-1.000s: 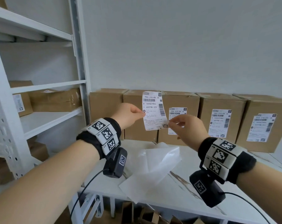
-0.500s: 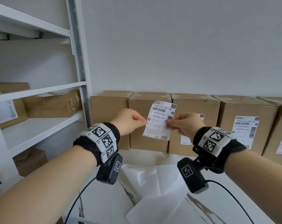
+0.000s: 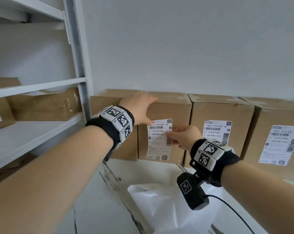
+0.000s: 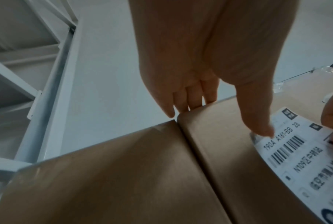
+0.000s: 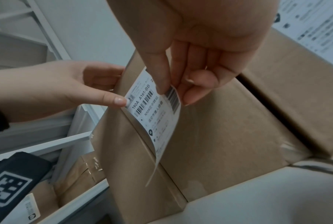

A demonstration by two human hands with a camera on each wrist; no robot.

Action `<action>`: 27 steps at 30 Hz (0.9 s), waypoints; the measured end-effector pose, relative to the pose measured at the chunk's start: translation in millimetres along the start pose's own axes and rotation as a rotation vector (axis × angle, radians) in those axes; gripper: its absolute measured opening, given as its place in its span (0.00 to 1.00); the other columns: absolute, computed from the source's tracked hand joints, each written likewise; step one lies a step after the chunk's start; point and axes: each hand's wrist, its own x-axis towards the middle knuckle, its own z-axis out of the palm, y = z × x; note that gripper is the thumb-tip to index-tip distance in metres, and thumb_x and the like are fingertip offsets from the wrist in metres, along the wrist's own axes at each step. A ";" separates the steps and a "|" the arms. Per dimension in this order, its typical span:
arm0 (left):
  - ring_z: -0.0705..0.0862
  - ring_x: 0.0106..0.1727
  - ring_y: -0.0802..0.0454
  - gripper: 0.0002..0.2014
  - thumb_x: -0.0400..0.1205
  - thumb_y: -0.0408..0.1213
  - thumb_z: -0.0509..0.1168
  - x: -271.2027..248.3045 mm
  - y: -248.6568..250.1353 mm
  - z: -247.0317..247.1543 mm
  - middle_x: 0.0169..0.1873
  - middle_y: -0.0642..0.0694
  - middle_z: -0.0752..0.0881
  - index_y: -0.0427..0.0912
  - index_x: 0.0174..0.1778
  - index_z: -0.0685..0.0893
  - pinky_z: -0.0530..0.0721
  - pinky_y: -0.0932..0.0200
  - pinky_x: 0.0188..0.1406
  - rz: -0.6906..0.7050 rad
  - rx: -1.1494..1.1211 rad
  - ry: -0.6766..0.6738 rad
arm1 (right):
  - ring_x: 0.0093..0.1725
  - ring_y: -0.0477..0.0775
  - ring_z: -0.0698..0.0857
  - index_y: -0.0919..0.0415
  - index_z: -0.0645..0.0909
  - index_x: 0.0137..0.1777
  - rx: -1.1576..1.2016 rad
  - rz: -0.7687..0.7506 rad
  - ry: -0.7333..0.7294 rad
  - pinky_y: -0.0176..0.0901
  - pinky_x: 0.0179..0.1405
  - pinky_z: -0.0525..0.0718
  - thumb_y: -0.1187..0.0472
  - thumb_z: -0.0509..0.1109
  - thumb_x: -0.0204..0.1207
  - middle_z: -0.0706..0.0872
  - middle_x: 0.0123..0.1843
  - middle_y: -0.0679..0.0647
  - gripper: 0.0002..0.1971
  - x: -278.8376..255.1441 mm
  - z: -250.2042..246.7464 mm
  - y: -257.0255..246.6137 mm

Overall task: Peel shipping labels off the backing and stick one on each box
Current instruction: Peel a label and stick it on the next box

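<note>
The shipping label [image 3: 159,139] — thin, limp, sticky-backed — hangs against the second cardboard box [image 3: 169,108]. The left hand [image 3: 139,109], fingers straight, pins its top corner; the right hand [image 3: 183,136] pinches its right edge — best held there.

A white metal shelf [image 3: 41,85] stands against a grey wall [image 3: 193,48]. Crumpled white plastic [image 3: 159,208] lies right of the shelf.

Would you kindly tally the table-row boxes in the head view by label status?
Labelled boxes: 2
Box receiving the label: 1
Bare box: 1
Total: 4, leaving out the sliver at the right edge.
</note>
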 end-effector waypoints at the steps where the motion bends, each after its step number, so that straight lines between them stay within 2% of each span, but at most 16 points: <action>1: 0.64 0.80 0.47 0.40 0.73 0.48 0.74 0.7 -0.2 1.5 0.80 0.48 0.65 0.54 0.80 0.62 0.72 0.45 0.72 -0.001 -0.009 0.020 | 0.36 0.46 0.87 0.58 0.83 0.39 -0.002 0.002 0.001 0.31 0.24 0.74 0.56 0.74 0.73 0.92 0.45 0.54 0.07 2.8 1.3 0.8; 4: 0.64 0.80 0.48 0.38 0.74 0.45 0.74 3.5 -3.0 8.5 0.79 0.48 0.66 0.56 0.79 0.64 0.73 0.47 0.70 0.001 -0.014 0.077 | 0.32 0.42 0.85 0.58 0.82 0.38 0.000 0.003 0.007 0.30 0.23 0.73 0.56 0.74 0.73 0.91 0.43 0.53 0.07 8.2 4.9 3.7; 10: 0.61 0.82 0.49 0.36 0.74 0.44 0.74 6.9 -4.2 20.0 0.79 0.50 0.67 0.57 0.77 0.66 0.71 0.48 0.72 -0.012 -0.033 0.147 | 0.30 0.40 0.84 0.57 0.81 0.34 0.009 0.004 0.019 0.30 0.24 0.74 0.56 0.74 0.73 0.90 0.41 0.52 0.08 13.2 8.7 12.9; 15: 0.62 0.82 0.48 0.34 0.74 0.43 0.74 7.3 -3.6 23.6 0.79 0.48 0.68 0.57 0.76 0.67 0.72 0.48 0.71 -0.038 -0.060 0.174 | 0.30 0.39 0.83 0.55 0.82 0.34 0.035 -0.002 0.025 0.26 0.22 0.73 0.57 0.73 0.73 0.89 0.40 0.50 0.08 14.1 10.2 16.2; 22: 0.62 0.82 0.47 0.34 0.74 0.45 0.74 8.4 -1.4 23.7 0.79 0.48 0.68 0.56 0.76 0.68 0.72 0.47 0.71 -0.041 -0.044 0.169 | 0.29 0.41 0.84 0.55 0.81 0.32 0.069 -0.015 0.058 0.28 0.22 0.72 0.58 0.73 0.74 0.89 0.39 0.52 0.10 15.1 10.3 18.0; 24: 0.62 0.82 0.47 0.34 0.75 0.40 0.73 8.4 -1.9 23.5 0.79 0.48 0.68 0.56 0.76 0.68 0.73 0.47 0.70 -0.036 -0.032 0.165 | 0.29 0.41 0.83 0.55 0.80 0.32 0.075 -0.018 0.059 0.26 0.21 0.72 0.58 0.73 0.74 0.88 0.38 0.51 0.10 15.0 10.3 17.5; 27: 0.61 0.82 0.47 0.36 0.75 0.26 0.69 9.0 -2.9 23.4 0.79 0.48 0.67 0.56 0.76 0.67 0.74 0.48 0.69 -0.022 -0.006 0.164 | 0.30 0.42 0.84 0.55 0.80 0.33 0.078 -0.021 0.067 0.29 0.25 0.74 0.58 0.73 0.74 0.89 0.40 0.52 0.09 15.4 11.0 16.5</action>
